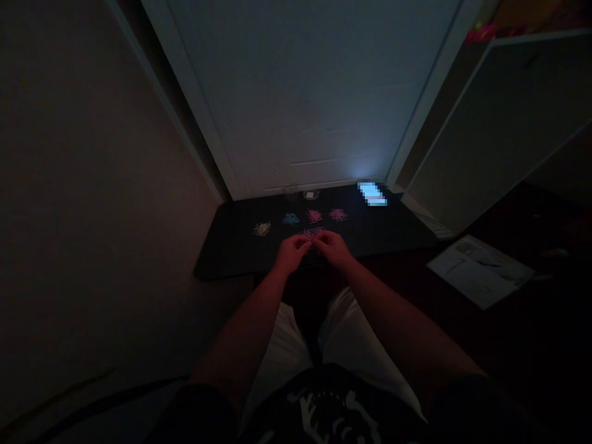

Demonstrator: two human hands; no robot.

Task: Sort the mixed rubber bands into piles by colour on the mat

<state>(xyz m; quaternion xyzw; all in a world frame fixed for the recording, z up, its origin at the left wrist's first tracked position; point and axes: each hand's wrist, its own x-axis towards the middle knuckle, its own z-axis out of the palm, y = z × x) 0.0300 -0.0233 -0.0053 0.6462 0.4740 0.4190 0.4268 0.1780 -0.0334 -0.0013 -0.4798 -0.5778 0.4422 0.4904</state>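
Note:
Both hands meet at the near edge of a low black table [231, 246]. The fingers of my left hand [293, 251] are curled and pinched together, close to the fingertips of my right hand [332, 246], which are pinched too. What lies between them is too small and dark to make out. Just beyond the fingers is a pile of thin purplish sticks [314, 232], partly hidden by the hands. Further back lie a pink-red pile [314, 215], a pink pile [338, 214], a blue pile [291, 219] and, at the left, a pale yellowish pile [262, 229] of similar small pieces.
A lit phone-like screen [372, 193], blurred out, sits at the table's back right. A small round clear dish [311, 195] with a white square stands at the back middle. Behind rises a white door-like panel [305, 92]. A pale printed sheet [481, 271] lies to the right, lower down.

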